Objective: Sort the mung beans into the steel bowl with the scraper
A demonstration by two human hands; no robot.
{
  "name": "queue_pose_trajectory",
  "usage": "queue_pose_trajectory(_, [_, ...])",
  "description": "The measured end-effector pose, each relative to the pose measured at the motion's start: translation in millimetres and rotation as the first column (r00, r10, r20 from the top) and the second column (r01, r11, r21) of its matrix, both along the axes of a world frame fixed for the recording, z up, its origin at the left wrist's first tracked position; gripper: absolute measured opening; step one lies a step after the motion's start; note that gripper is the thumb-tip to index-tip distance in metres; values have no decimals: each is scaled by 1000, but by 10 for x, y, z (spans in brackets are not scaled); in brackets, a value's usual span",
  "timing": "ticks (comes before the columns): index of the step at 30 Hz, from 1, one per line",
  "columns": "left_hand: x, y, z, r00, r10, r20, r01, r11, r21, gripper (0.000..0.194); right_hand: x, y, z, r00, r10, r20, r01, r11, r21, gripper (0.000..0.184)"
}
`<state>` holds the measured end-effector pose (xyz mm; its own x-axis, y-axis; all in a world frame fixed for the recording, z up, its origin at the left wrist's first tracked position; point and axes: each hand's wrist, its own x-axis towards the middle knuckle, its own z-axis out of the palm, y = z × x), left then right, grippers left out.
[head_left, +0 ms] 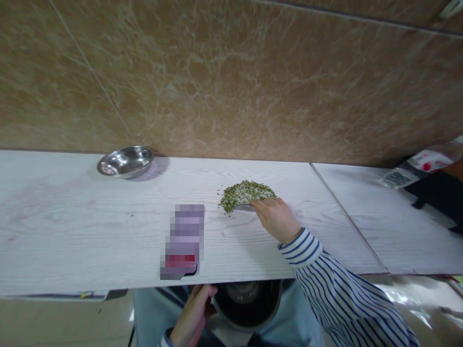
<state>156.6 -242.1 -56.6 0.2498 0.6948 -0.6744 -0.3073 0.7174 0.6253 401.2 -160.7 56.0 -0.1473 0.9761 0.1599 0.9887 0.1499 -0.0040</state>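
A loose heap of small green and white grains [248,191], which look like mung beans mixed with rice, lies on the white wood-grain table. Against its near side is my right hand [278,217], fingers closed on a thin grey flat piece [244,207]; its kind is hard to make out, as the hand covers part of it. Below the table's front edge, my left hand [195,311] grips the left rim of a dark round pot [249,308] over my lap. The pot's inside is dark, with a paler round patch at the bottom.
A shiny steel bowl [126,163] stands tilted-looking near the wall at the back left. A phone [184,241], blurred out, lies left of the grains. At the far right are a clear plastic package [415,168] and a black item [437,193].
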Motion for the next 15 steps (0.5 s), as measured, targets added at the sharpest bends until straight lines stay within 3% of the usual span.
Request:
queue_pose_trajectory(4, [-1,8,-39,1000,-19,-12,19,1000,-13,30,71,14,16,1000,1,-30,0,1000,30,26])
queue_pose_trajectory(8, [0,-8,-68,999,-41,-24,40,999,-20,20,158,8,32,997,-28,-70,33,996,82,26])
queue_pose_trajectory(15, [73,-43,54,999,3,-46,-4,999,-36,15,181,-44,-19,1000,-22,-11,23,996,86,23])
